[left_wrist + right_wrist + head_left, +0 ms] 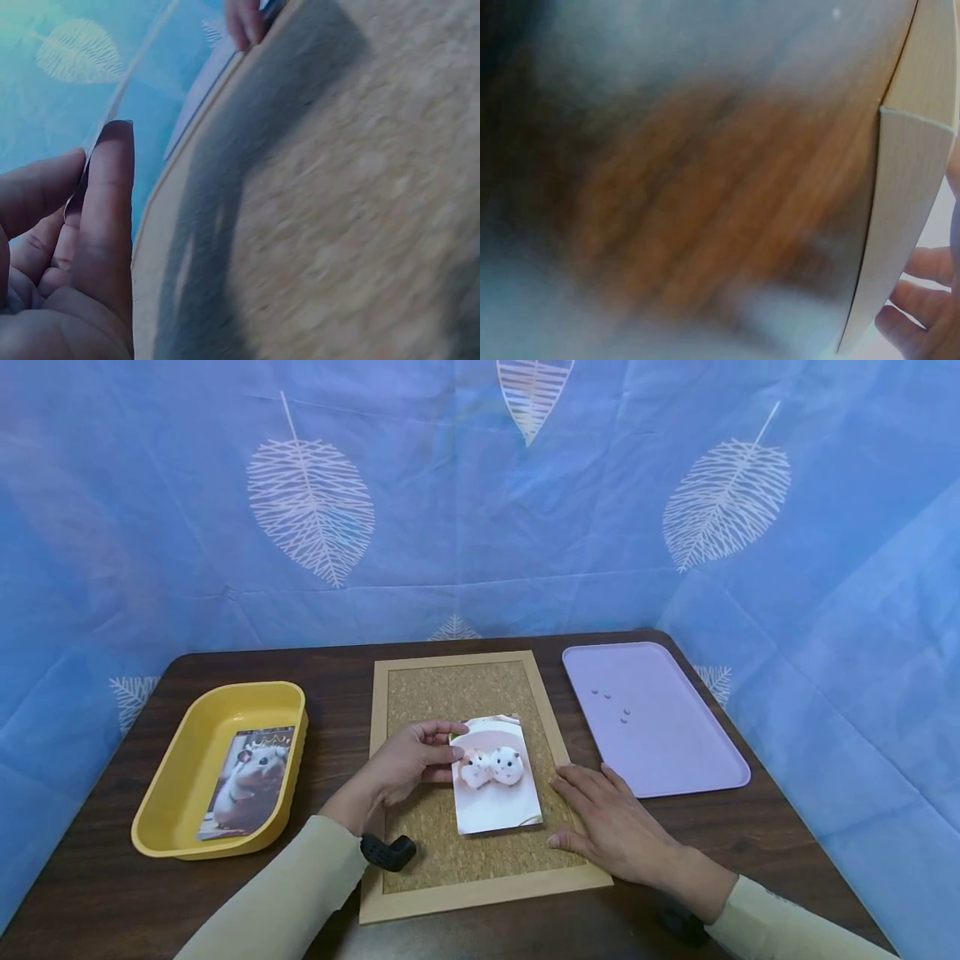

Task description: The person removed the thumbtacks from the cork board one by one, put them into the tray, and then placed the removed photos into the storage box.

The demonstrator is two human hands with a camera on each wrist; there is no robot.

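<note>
Photo (495,774) lies flat on the cork board (450,693), a bit right of centre and nearer the board's front edge than its back. Left hand (408,762) pinches the photo's left edge near the upper left corner, thumb on top and fingers curled around the edge. My read: that grip keeps the print square on the cork and stops it sliding. The left wrist view backs it up: thumb (105,225) and fingers are closed on a thin sheet edge, with blurred cork beyond.

Right hand (611,827) lies palm down, fingers straight and slightly spread, across the board's right frame rail near the front right corner. It holds nothing. Likely it's bracing the board against the table (97,877). The right wrist view is mostly blur; it shows only the frame corner (907,225) and some fingertips (922,300), which fits a flat hand.

Both forearms come in from the front edge of the table, sleeves angled inward, left wrist bent toward the photo.

Other items:
- Yellow tray (187,752) at the left edge of the table, with a second hamster photo (247,781) propped in it.
- Lilac tray (675,752) at the right edge, with a few small dark pins (611,702) near its back left, well apart from either hand.
- Small black object (387,852) on the board's front left corner, touching the left sleeve; can't tell what it is.
</note>
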